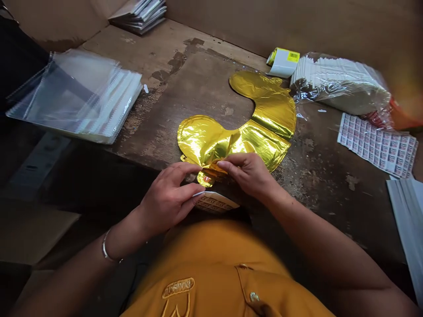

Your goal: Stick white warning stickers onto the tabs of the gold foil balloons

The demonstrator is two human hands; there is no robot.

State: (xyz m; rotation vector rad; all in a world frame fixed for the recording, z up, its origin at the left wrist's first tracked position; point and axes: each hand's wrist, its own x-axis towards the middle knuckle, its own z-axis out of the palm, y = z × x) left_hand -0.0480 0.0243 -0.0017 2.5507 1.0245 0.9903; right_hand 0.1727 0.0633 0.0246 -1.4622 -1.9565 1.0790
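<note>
A flat gold foil balloon (271, 116), curved like a C, lies on the table with its near edge at the table's front. My right hand (253, 176) pinches this near edge between thumb and fingers. Just left of it, my left hand (167, 193) has its index fingertip on the foil beside a small tab (205, 178) with a reddish mark. Between the left thumb and the curled fingers is the corner of a sheet of small printed stickers (216, 202), which hangs below the table edge. The left hand's lower fingers are partly hidden.
Clear plastic bags (95, 97) are stacked at the left, with another stack (139, 15) at the back. Toward the right are a yellow-and-white roll (284, 62), a clear bag of white sticks (340, 81), a second sticker sheet (378, 143) and pale flat strips (408, 220).
</note>
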